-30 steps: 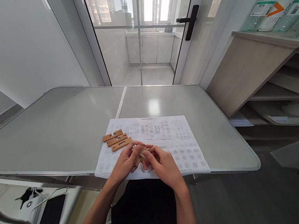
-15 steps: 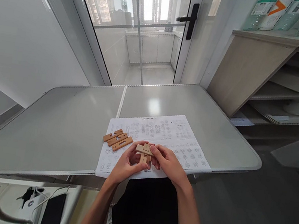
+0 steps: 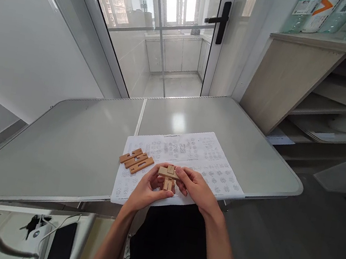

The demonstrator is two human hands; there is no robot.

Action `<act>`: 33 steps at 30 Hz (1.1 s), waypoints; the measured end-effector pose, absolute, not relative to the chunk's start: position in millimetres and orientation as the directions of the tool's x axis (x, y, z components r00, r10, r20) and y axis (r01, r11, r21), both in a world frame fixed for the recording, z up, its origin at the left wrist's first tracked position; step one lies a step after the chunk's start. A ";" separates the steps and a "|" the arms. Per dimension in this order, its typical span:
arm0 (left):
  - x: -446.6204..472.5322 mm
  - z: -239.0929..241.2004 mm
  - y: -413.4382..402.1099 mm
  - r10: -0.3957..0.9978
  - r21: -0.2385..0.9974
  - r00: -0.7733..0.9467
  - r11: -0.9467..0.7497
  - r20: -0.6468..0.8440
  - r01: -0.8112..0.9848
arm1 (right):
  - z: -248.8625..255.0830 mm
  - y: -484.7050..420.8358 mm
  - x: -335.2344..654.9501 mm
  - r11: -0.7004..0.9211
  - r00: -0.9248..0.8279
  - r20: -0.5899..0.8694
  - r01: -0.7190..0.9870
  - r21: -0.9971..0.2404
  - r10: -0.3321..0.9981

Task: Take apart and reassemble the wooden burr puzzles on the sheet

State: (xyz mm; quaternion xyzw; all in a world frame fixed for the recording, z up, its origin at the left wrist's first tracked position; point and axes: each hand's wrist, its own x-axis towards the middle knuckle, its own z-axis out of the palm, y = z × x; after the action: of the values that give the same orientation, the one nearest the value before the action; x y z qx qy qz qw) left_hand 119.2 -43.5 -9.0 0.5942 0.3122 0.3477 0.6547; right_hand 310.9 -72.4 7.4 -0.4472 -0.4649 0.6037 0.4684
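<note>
Between my two hands is a partly joined wooden burr puzzle (image 3: 169, 173), made of light notched pieces that cross each other. My left hand (image 3: 147, 189) is closed around its left side and underside, the thumb against the lower block. From the right, my right hand (image 3: 194, 186) grips the end of the crosswise bar between thumb and fingers. Some fingers of both hands are hidden behind the puzzle. Left of my hands, several loose notched wooden pieces (image 3: 141, 165) lie side by side on a printed diagram sheet (image 3: 186, 149).
The sheet lies on a grey folding table (image 3: 85, 146), reaching its front edge. A shelf unit (image 3: 286, 77) with plastic bottles (image 3: 298, 13) on top stands at the right. Front left, a white cart (image 3: 88, 230) holds a black phone (image 3: 61, 245) and keys (image 3: 33, 225).
The puzzle has turned slightly in my hands, its lower block now facing me more squarely. Both hands keep their hold, and the loose pieces have stayed put.
</note>
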 end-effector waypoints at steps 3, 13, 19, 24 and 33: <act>118.9 -7.8 -43.9 0.824 0.996 0.566 0.055 -0.003 -0.075 | 5.2 -72.5 311.5 -0.140 -0.164 -0.114 -0.160 -0.977 0.980; 119.3 -8.1 -43.8 0.815 0.994 0.579 0.060 0.005 -0.093 | 8.2 -73.6 310.9 -0.170 -0.149 -0.142 -0.195 -0.966 0.979; 123.0 -4.9 -45.4 0.872 0.989 0.488 0.037 0.039 -0.145 | 3.5 -72.5 308.3 -0.116 -0.095 -0.104 -0.134 -0.984 0.990; 128.5 -6.5 -44.1 0.946 0.984 0.318 -0.010 0.067 -0.180 | 0.8 -73.6 311.7 -0.096 0.034 -0.092 0.137 -0.986 0.995; 131.9 -6.5 -43.8 0.965 0.986 0.257 -0.003 0.047 -0.170 | 1.9 -77.8 304.4 -0.078 0.007 -0.086 0.504 -0.860 0.996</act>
State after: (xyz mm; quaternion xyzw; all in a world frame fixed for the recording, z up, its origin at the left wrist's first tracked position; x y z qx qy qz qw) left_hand 131.9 -43.8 -6.5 0.5237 0.3798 0.4766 0.5952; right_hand 304.4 -77.8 1.9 -0.6301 -0.5951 0.3770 0.3266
